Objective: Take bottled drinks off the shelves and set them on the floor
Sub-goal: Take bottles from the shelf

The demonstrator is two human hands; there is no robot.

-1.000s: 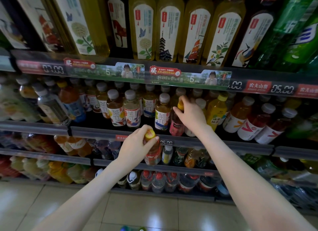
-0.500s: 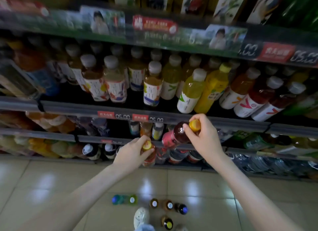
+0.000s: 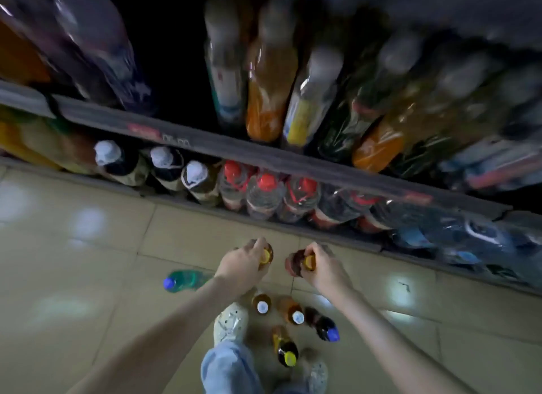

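My left hand (image 3: 242,266) grips a small bottle with a yellow cap (image 3: 266,257) by its top, low over the floor tiles. Beside it, my right hand (image 3: 324,266) holds a dark red bottle with a yellow cap (image 3: 294,263) the same way. Both bottles hang just in front of the bottom shelf (image 3: 293,161). Behind my hands several bottles stand on the floor: a white-capped one (image 3: 262,304), another white-capped one (image 3: 293,313), a blue-capped dark one (image 3: 324,326) and a yellow-capped one (image 3: 285,349). A green bottle with a blue cap (image 3: 183,279) stands to the left.
The lower shelves hold rows of red-capped bottles (image 3: 265,191), white-capped bottles (image 3: 164,164) and orange drinks (image 3: 268,91), blurred. My white shoe (image 3: 230,323) and jeans leg (image 3: 227,370) are next to the floor bottles. Beige tiles (image 3: 73,276) spread to the left and right.
The view has tilted down to the floor. Both hands have dropped from shelf height to just above the tiles, each still gripping its bottle.
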